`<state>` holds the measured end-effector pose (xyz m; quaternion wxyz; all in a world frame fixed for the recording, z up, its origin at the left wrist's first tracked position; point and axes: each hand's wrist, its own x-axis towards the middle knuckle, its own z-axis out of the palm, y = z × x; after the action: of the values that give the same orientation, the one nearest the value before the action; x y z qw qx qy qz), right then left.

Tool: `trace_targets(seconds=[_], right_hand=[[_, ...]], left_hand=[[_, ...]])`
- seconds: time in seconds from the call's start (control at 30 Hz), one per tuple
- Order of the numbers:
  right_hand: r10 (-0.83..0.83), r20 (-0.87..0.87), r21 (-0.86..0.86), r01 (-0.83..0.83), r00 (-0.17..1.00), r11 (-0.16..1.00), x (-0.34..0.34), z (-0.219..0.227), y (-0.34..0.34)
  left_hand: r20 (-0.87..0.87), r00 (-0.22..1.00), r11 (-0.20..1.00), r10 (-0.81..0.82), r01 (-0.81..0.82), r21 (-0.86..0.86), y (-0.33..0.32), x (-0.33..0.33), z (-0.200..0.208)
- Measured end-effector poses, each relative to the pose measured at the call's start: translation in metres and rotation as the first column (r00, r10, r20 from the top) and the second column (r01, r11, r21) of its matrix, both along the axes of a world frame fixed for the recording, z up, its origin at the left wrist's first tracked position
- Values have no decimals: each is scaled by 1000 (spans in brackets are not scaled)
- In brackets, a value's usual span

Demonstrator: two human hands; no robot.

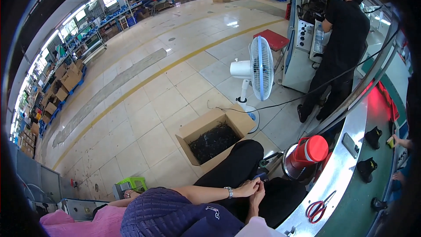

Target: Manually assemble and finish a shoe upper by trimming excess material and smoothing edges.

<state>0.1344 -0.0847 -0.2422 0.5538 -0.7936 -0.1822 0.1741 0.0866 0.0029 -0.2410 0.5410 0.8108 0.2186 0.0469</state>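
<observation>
My left hand (247,188), with a metal watch (228,192) on its wrist, rests in my lap against my right hand (257,196). Their fingers are closed and clasped together between the knees of my black trousers (237,162). No tool or part shows in either hand, though the palms are hidden. Red-handled scissors (319,210) lie on the metal bench edge (302,224) to the right, apart from my hands. A large red jug (312,151) stands just beyond my knee.
A cardboard box (186,151) of black scraps sits ahead, by a standing fan (262,68). Black shoes (366,169) stand on the green belt (351,193); a phone (350,145) lies on its rim. A person in black (346,26) stands at a machine. Someone in pink (105,219) is at left.
</observation>
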Motion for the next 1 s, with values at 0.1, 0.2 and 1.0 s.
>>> trace_targets(seconds=[0.1,0.2,1.0], right_hand=[[-3,-18,26,3,1000,1000,1,-6,-1],[-6,-51,56,9,999,998,2,-11,0],[12,-37,-65,-14,999,998,4,-14,-3]], left_hand=[[43,999,1000,1,0,-22,0,0,5],[58,998,1000,23,-24,17,-2,0,7],[-1,1000,999,-8,8,37,-2,1,-2]])
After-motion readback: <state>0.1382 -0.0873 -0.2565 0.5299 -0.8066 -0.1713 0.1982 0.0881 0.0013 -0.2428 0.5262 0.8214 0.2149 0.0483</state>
